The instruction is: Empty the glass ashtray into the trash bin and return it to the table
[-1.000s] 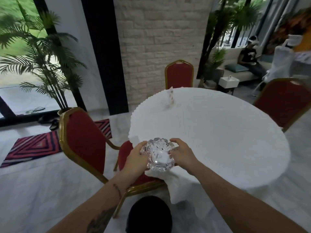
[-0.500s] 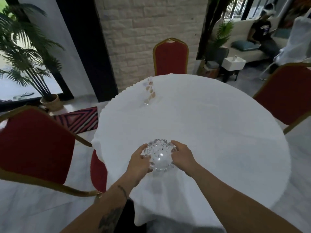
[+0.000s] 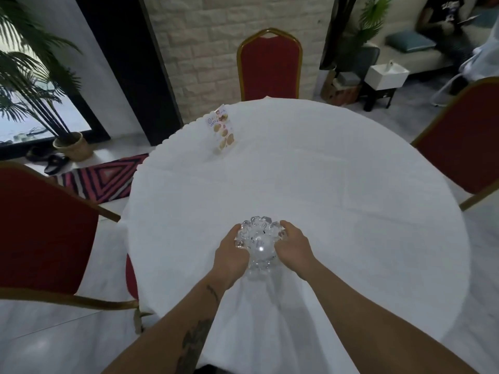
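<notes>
While both hands grip it, the glass ashtray's (image 3: 258, 242) underside stays hidden.

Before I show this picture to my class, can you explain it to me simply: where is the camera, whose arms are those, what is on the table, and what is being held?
No machine is involved. The camera sits on a person's head and looks forward and down, so the two bare arms reaching in from the bottom edge are that person's own. The left hand and right hand share a grip on a glass ashtray, one on each side of it, over the near part of a round table covered in a white cloth. Whether the ashtray touches the cloth cannot be told. The only other thing on the table is a small standing menu card near the far edge. Red chairs stand around the table. No trash bin is in view.
</notes>
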A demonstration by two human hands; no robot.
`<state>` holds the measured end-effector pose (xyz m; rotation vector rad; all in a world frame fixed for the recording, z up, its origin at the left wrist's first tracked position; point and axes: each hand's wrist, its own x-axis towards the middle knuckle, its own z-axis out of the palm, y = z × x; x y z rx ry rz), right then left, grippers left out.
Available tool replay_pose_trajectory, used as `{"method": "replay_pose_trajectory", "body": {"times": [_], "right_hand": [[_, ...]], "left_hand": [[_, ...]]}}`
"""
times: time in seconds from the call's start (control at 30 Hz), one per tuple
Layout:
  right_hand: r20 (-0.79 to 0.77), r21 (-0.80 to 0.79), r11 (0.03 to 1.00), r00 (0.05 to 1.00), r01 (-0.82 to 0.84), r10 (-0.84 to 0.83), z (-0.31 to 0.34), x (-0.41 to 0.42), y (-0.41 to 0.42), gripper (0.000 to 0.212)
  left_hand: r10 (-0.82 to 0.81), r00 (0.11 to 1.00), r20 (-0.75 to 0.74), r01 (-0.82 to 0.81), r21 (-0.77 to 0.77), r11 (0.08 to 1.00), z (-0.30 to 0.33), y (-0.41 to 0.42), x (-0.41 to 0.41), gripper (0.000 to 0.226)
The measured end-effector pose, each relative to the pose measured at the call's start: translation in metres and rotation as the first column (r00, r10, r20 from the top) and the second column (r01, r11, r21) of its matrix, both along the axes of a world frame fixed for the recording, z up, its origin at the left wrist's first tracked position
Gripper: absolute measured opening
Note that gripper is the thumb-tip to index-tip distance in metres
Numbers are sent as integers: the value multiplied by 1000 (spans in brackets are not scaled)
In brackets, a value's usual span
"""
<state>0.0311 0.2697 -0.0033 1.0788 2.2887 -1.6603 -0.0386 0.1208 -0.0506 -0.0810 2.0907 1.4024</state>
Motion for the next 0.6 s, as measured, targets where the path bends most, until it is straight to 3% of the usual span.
{"method": "replay_pose_trajectory", "body": {"times": [0.13,0.33,0.5,0.6], "right_hand": [[10,11,1000,1000,-26,25,-3,2,1,63],[24,33,996,997,-81,80,3,5,0,64],[20,137,971,980,-198,197,8,17,3,62],[-8,286,924,963,-255,268,20,30,-1,53]], "left_hand": [[-19,999,-37,16,-75,997,18,4,7,73],[-90,987,-134,76,-108,991,33,1,16,56],[-164,978,-129,142,-166,976,41,-10,15,66],[-238,962,-137,194,-274,942,48,-27,13,66]]}}
